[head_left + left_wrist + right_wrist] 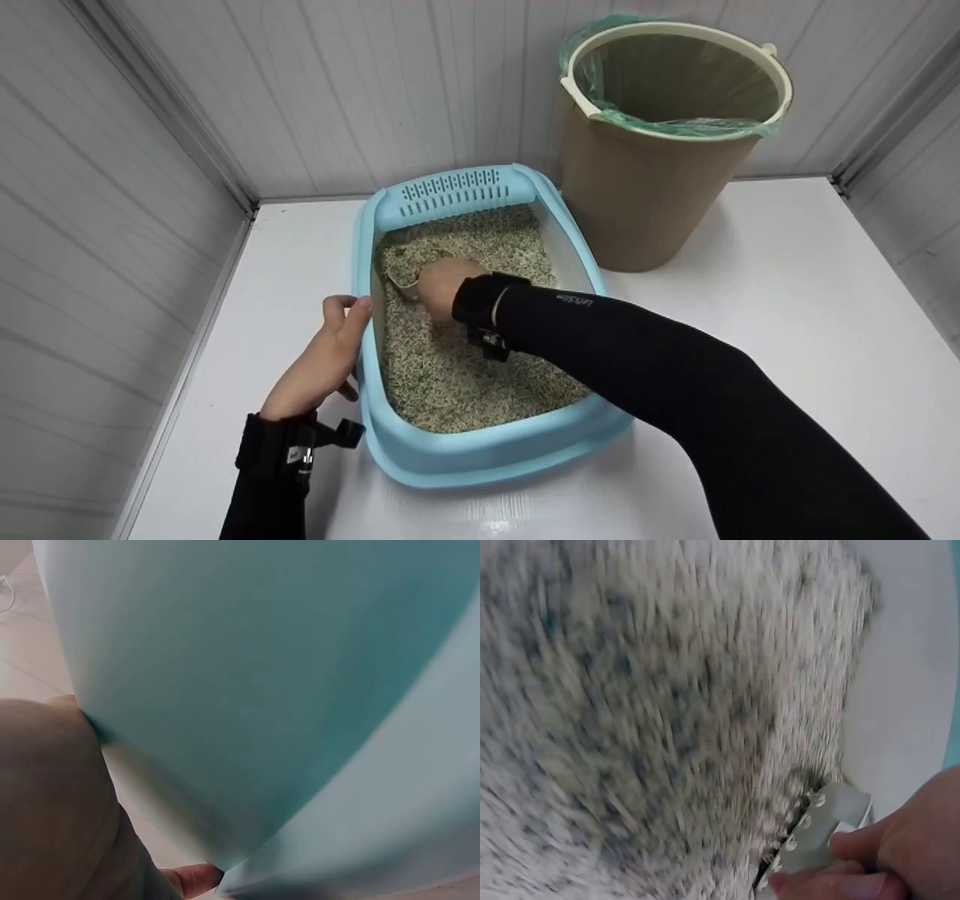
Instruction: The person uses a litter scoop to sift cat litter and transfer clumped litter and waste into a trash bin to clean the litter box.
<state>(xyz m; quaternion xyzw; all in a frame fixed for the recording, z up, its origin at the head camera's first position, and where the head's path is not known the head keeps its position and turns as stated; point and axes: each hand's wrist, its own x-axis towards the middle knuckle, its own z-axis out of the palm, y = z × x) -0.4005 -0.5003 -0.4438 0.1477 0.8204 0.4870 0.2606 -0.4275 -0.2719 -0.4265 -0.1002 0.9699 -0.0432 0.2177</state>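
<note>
A light blue litter box (pixel 480 459) holds a bed of pale, grainy litter (pixel 480 390). My right hand (pixel 448 283) is down inside the box, near its left wall, and grips a pale litter scoop (pixel 834 814). The scoop's blade lies against the litter; in the head view part of the scoop (pixel 406 288) shows just left of the fingers. On the outer left side, my left hand (pixel 324 358) grips the box, thumb on the rim and other fingers lower against the side. In the left wrist view a fingertip (pixel 196 880) touches the box's lower edge.
Behind the box to the right stands a tall brown bin (pixel 637 195) lined with a green plastic bag (pixel 694 127). Both stand on a white surface (pixel 787 360), with grey panel walls (pixel 360 90) at the back and sides. The box has a slotted, raised back edge.
</note>
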